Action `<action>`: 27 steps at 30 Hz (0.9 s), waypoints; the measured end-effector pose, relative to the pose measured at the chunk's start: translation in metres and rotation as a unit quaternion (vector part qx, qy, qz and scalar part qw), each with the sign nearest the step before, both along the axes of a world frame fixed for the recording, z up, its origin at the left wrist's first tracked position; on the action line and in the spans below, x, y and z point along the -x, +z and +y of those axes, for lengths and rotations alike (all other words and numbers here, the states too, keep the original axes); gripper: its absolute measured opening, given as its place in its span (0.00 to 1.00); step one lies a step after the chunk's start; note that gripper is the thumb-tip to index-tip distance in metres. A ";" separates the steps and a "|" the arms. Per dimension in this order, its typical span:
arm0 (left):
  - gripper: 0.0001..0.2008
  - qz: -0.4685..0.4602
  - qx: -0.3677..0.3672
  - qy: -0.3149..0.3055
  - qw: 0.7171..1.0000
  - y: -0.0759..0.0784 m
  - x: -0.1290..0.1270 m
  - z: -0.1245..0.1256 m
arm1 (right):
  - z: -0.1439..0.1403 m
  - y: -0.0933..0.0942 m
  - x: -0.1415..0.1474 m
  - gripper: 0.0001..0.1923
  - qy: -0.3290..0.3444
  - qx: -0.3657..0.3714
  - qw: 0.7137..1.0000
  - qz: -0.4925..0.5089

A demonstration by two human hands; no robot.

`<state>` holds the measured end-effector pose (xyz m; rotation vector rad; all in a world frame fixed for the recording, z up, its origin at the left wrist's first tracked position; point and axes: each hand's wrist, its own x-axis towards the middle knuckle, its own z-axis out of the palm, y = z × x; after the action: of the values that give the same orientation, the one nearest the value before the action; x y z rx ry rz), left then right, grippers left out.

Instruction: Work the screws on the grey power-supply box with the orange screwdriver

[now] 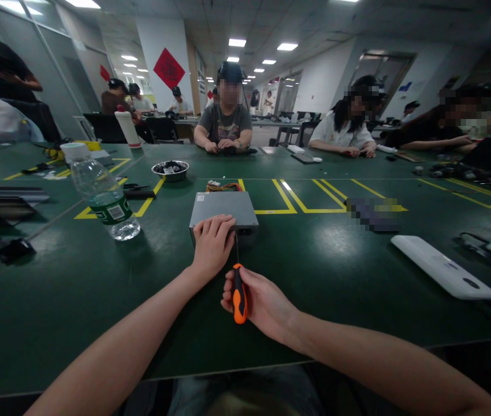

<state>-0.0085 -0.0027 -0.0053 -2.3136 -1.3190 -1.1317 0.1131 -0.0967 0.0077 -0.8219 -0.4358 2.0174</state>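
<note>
A grey metal box [223, 209] with coloured wires at its far end lies on the dark green table [315, 271] in front of me. My left hand [212, 245] rests on the box's near edge, fingers curled over it. My right hand [259, 300] grips an orange and black screwdriver [239, 294]; its thin shaft points away from me and its tip meets the box's near face just right of my left hand.
A plastic water bottle [103, 196] stands to the left. A metal bowl [170, 170] of small parts sits behind the box. A white oblong device [442, 267] lies at the right. Yellow tape lines mark the table. Several people sit along the far side.
</note>
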 end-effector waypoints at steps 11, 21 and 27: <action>0.11 -0.006 -0.010 -0.001 1.000 -0.001 0.000 0.001 | 0.001 -0.001 0.002 0.03 -0.043 0.013 0.999 -0.025; 0.12 -0.003 -0.011 -0.003 1.000 -0.001 0.000 0.001 | 0.004 -0.003 0.000 0.11 0.016 0.030 0.999 0.024; 0.11 -0.004 -0.005 -0.003 1.000 -0.001 0.000 0.001 | 0.006 -0.005 0.000 0.06 0.008 0.037 0.999 0.017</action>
<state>-0.0081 -0.0021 -0.0060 -2.3094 -1.3090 -1.1480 0.1129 -0.0907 0.0029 -0.8305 -0.3502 2.0702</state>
